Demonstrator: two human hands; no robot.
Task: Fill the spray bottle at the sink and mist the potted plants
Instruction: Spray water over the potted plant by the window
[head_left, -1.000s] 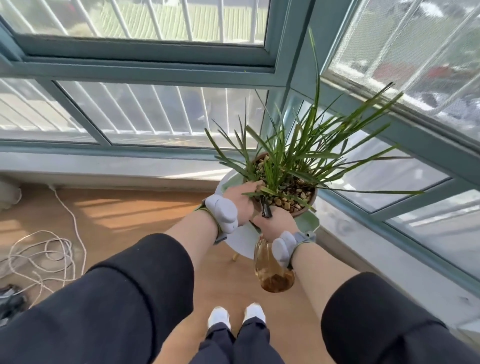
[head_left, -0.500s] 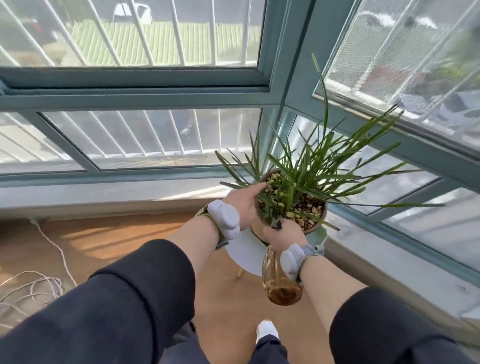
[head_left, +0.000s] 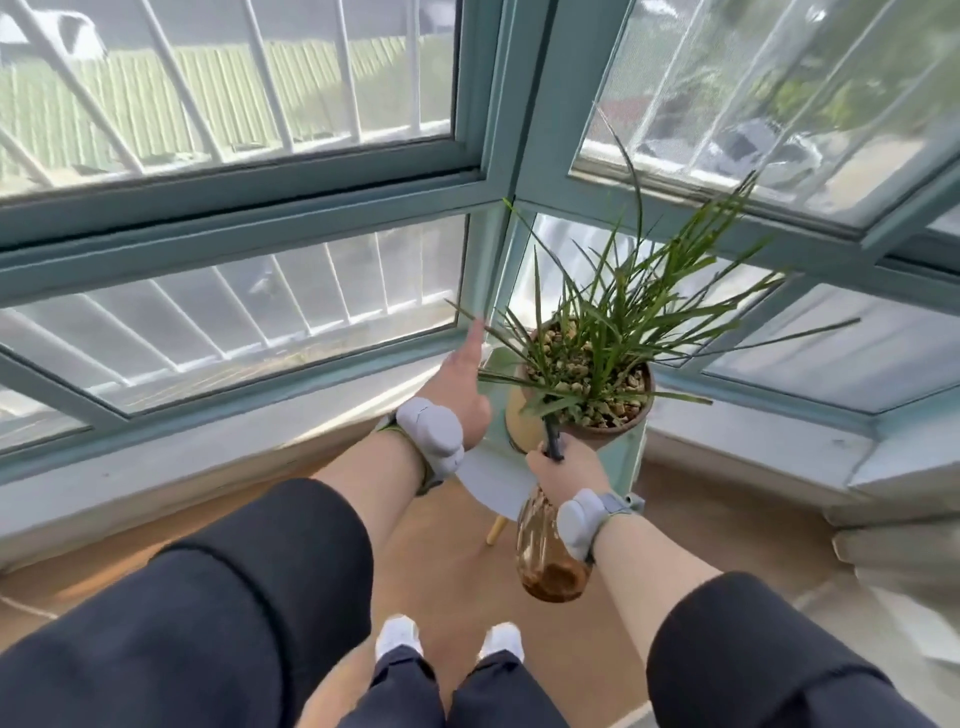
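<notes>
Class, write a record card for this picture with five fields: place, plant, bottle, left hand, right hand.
place: corner of teal-framed windows, wooden floor
plant: plant with long green leaves in a round pot topped with pebbles, on a small pale stool
bottle: amber spray bottle, hanging below the right hand, spray head at the pot's near side
left hand: left hand has straight fingers, beside the leaves left of the pot; contact unclear
right hand: right hand grips the bottle's black spray head
</notes>
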